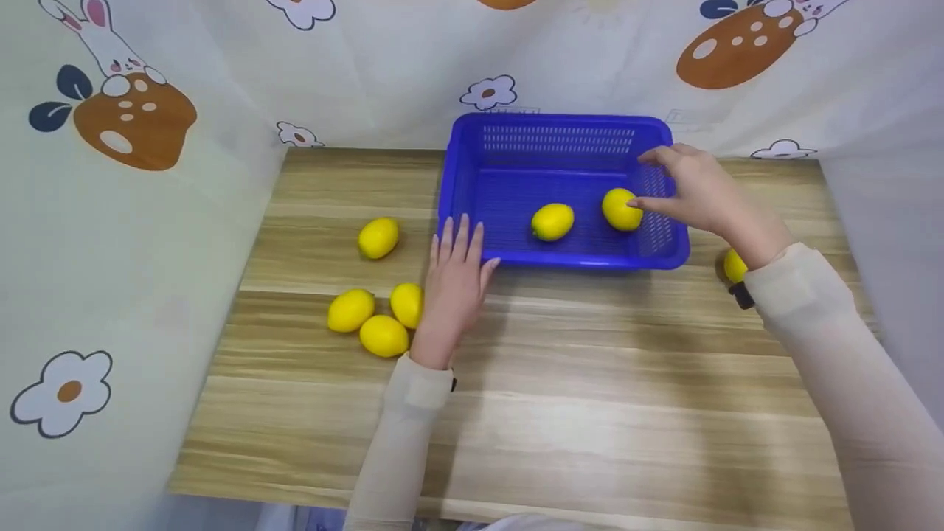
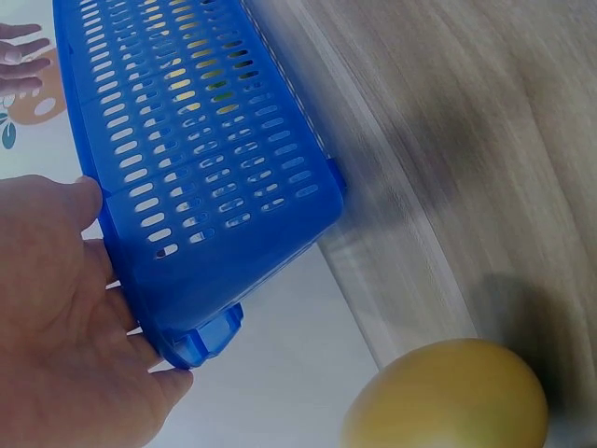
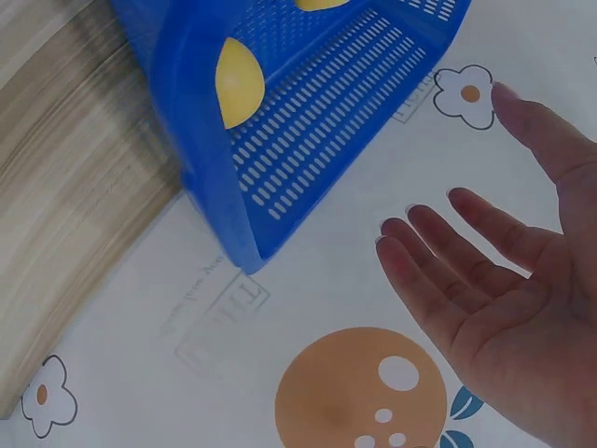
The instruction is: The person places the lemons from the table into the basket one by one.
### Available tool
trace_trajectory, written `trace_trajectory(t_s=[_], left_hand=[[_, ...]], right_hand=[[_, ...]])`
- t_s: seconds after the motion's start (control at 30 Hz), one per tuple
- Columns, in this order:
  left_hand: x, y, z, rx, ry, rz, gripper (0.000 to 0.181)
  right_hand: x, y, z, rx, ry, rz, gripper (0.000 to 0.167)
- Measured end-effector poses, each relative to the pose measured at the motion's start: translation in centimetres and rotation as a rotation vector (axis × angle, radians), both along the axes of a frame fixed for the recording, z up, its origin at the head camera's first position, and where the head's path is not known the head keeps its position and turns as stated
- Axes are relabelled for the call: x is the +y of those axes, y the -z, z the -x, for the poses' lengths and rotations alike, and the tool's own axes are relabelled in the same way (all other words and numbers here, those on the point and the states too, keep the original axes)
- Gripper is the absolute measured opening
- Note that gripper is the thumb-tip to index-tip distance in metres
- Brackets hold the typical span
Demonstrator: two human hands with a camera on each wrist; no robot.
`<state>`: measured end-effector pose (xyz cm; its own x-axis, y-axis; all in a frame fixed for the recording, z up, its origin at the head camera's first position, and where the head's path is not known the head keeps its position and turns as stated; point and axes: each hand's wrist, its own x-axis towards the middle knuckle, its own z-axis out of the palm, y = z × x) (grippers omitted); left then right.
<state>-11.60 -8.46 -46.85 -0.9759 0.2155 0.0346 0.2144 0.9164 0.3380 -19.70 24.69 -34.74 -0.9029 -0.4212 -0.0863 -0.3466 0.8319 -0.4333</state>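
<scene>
Lemons [image 1: 552, 223] seem firm, perhaps slippery; grasp mid-body. Left hand [image 1: 455, 291] touches the basket [image 1: 575, 261], straight-fingered; right hand [image 1: 693, 188] hovers, holding nothing.

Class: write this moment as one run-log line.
Left hand: touching rim of blue perforated plastic basket; Right hand: empty, above basket's right end; Two yellow oval lemons: inside; Four lemons: at left; One lemon: at right, partly hidden

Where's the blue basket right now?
In the head view, the blue basket sits right of centre toward the back of the table, with two lemons inside and the left hand on its near-left corner.
</scene>
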Motion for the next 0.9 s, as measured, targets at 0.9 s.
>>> trace_trajectory(t_s=[0.9], left_hand=[[0.0, 0.1, 0.0, -0.013, 0.0, -0.001, 0.063]], right_hand=[[3.5, 1.9, -2.7, 0.063, 0.178, 0.054, 0.07]])
